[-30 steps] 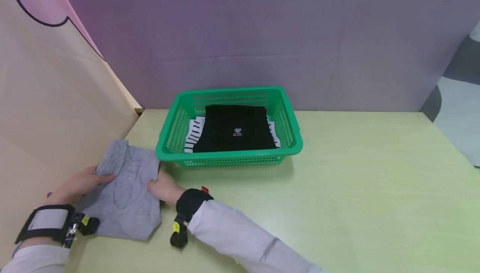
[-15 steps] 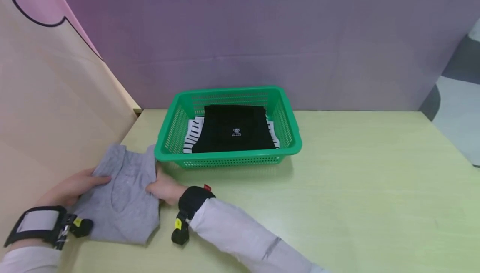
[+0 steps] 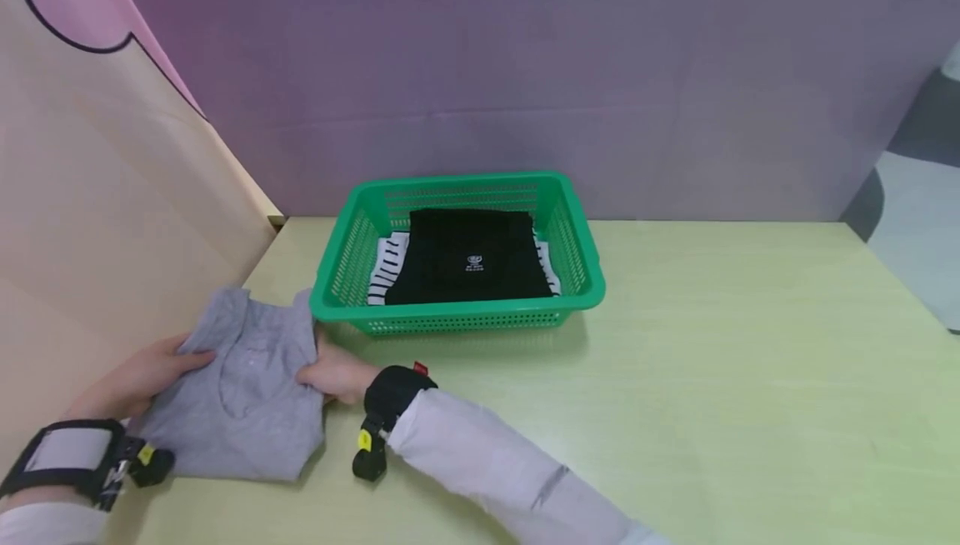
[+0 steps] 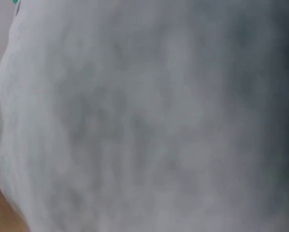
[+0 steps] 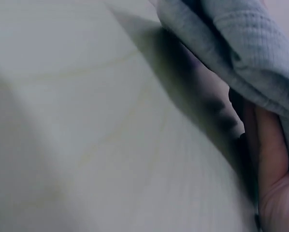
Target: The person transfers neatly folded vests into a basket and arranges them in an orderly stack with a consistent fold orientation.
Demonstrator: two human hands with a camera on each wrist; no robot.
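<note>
A folded grey garment (image 3: 247, 387) lies at the near left of the pale green table (image 3: 675, 362). My left hand (image 3: 150, 374) grips its left edge, thumb on top. At the garment's right edge my right hand (image 3: 330, 374) holds the cloth, fingers tucked under it. The left wrist view is filled by blurred grey cloth (image 4: 144, 116). In the right wrist view, grey fabric (image 5: 241, 53) hangs over my fingers (image 5: 272, 159) just above the tabletop. A green plastic basket (image 3: 577, 274) stands just behind the garment, holding a folded black garment (image 3: 468, 257) on a striped one (image 3: 386, 270).
A tan and pink panel (image 3: 90, 178) leans along the table's left side, close to my left hand. A purple wall (image 3: 525, 70) closes off the back. The table stretches out to the right of the basket.
Both hands have shifted the grey garment slightly, bunching its upper part a little. The basket and its contents have not moved.
</note>
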